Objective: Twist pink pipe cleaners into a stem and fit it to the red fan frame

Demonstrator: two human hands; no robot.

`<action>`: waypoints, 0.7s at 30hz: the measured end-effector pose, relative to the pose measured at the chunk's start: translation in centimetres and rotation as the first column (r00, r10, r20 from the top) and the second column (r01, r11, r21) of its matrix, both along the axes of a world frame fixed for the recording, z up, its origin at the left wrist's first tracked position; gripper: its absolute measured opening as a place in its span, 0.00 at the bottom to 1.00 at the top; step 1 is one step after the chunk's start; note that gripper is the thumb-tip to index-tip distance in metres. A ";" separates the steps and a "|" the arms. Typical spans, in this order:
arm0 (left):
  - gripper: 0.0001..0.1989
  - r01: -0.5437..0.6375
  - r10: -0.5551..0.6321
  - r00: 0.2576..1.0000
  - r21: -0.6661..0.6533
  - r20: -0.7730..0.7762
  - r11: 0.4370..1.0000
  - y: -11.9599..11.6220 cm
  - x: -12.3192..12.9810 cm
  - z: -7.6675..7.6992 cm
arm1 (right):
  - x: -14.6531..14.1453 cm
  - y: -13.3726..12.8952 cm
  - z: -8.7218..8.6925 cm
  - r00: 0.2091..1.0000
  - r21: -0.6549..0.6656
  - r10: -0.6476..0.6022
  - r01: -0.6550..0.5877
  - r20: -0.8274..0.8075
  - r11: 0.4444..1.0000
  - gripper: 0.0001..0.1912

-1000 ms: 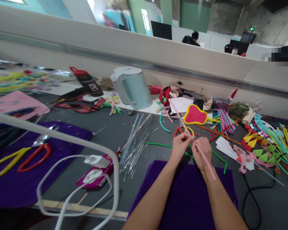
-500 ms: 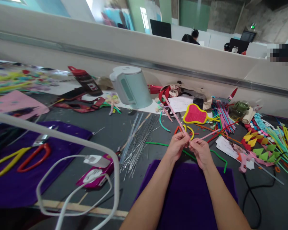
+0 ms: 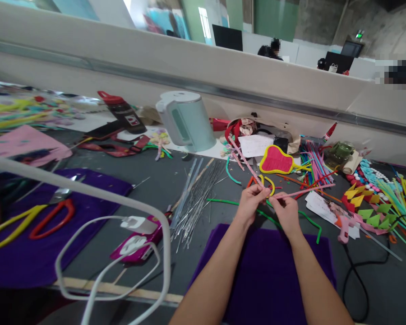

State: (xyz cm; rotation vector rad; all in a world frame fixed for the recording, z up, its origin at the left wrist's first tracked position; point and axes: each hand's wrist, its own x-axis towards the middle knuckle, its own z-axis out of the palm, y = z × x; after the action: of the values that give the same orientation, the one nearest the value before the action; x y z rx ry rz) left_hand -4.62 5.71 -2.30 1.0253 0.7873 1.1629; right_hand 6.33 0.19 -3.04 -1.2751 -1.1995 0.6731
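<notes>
Between finger and thumb, my left hand (image 3: 252, 201) is closed on a pink pipe cleaner (image 3: 244, 160), whose braided-looking length slants up and left. Close beside it, my right hand (image 3: 286, 211) pinches a loose pink strand (image 3: 313, 191) that points right. Fingertips of the two hands nearly meet, hiding the join. Just behind them lies a pair of scissors with yellow and orange handles (image 3: 270, 184), partly covered. A bent green pipe cleaner (image 3: 223, 201) passes behind my hands on the grey table. Below my forearms is a folded purple cloth (image 3: 264, 271).
Left of my hands lie thin silvery wires (image 3: 198, 203), a magenta box (image 3: 138, 246) with a white charger, and large scissors (image 3: 54, 216). A pale kettle (image 3: 189, 122) stands behind. To the right are a pink glue gun (image 3: 344, 228) with a black cord and bundled pipe cleaners (image 3: 316, 162).
The loose pink strand at my right hand now reaches farther right and lies flatter. Both hands stay close together at nearly the same spot, and the view has shifted slightly.
</notes>
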 end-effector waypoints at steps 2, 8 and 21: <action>0.16 0.041 -0.040 0.999 -0.012 0.029 0.999 0.0 -0.3 0.2 | 0.1 0.2 0.1 0.930 -0.124 0.126 -0.178 -0.346 0.976 0.08; 0.18 0.102 -0.100 0.990 -0.019 0.101 0.995 -0.3 -0.2 0.5 | -0.5 0.1 0.0 0.821 -0.103 0.160 -0.256 -0.549 0.961 0.09; 0.17 -0.077 0.080 0.993 0.039 -0.084 0.996 0.0 0.5 -0.2 | -0.1 -1.0 0.2 0.567 0.325 -0.339 0.130 0.751 0.937 0.11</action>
State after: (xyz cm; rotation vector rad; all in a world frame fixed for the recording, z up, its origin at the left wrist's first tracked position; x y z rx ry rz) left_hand -4.08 5.68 -2.47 1.0880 0.8834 1.2101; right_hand 6.19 -0.82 -2.80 -1.5477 -1.7183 -0.3305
